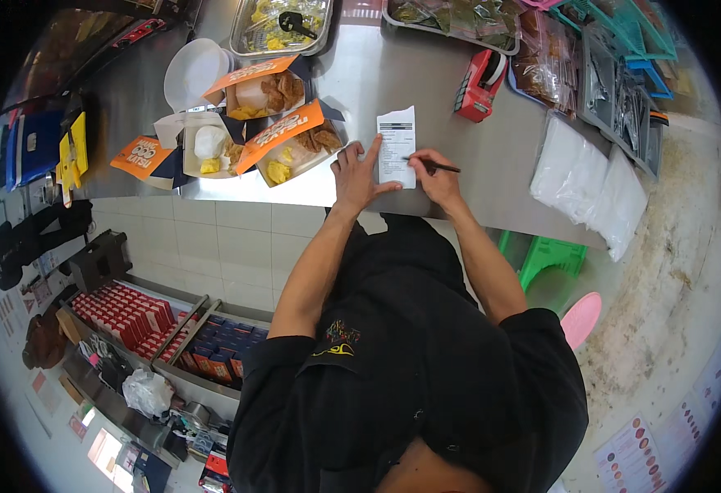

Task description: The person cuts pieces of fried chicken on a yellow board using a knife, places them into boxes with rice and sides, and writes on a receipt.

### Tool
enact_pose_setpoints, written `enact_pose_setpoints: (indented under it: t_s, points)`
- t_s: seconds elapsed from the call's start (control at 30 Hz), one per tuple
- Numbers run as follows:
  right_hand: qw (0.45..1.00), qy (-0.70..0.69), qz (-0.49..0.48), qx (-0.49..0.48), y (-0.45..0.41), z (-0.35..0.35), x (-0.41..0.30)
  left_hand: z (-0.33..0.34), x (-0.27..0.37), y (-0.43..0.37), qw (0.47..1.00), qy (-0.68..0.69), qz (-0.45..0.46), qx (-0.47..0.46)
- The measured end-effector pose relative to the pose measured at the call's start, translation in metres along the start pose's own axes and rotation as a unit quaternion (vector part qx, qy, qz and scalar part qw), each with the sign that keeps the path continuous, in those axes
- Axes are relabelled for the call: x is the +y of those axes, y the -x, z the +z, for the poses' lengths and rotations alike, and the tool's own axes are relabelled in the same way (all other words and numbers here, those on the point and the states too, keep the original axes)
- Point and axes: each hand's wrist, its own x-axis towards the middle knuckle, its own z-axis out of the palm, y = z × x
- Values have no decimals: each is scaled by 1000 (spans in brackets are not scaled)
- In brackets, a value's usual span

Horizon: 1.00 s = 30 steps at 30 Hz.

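A printed paper slip (pixel 397 166) lies on the steel counter (pixel 348 80) before me. My left hand (pixel 357 177) rests at its left side, thumb and index finger spread along the paper. Between the fingers of my right hand (pixel 439 182) is a dark pen (pixel 442 166), its tip over the slip's right half. To the left of my left hand stand several open card food boxes, the nearest (pixel 299 161) holding rice, fried breaded pieces and yellow food. Another box (pixel 267 98) sits behind it, and a third (pixel 208 148) to the left holds a white rice mound.
A red tape dispenser (pixel 480 86) stands right of the slip. White plastic bags (pixel 573 169) lie by the right edge. At the back are a steel tray of yellow food (pixel 262 28), a tray of packets (pixel 453 21) and stacked white lids (pixel 194 74). Another person (pixel 22 243) stands far left.
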Motion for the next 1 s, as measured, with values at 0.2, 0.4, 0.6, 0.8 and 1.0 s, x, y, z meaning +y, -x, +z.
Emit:
enact_pose_setpoints:
  t_s: [0.2, 0.4, 0.6, 0.8, 1.0]
  points:
    - [999, 9, -11, 40, -8, 7, -11, 1, -1, 2, 1000, -3, 5, 11]
    - [998, 23, -65, -10, -31, 11, -10, 3, -1, 7, 1000, -7, -10, 13]
    - [996, -6, 68, 64, -55, 2, 12, 5, 2, 8, 1000, -13, -8, 19]
    - [975, 188, 48, 109, -53, -3, -38, 6, 2, 7, 999, -22, -6, 23]
    - [919, 291, -219, -150, -48, 78, -95, 42, -16, 7, 980, -139, 95, 106]
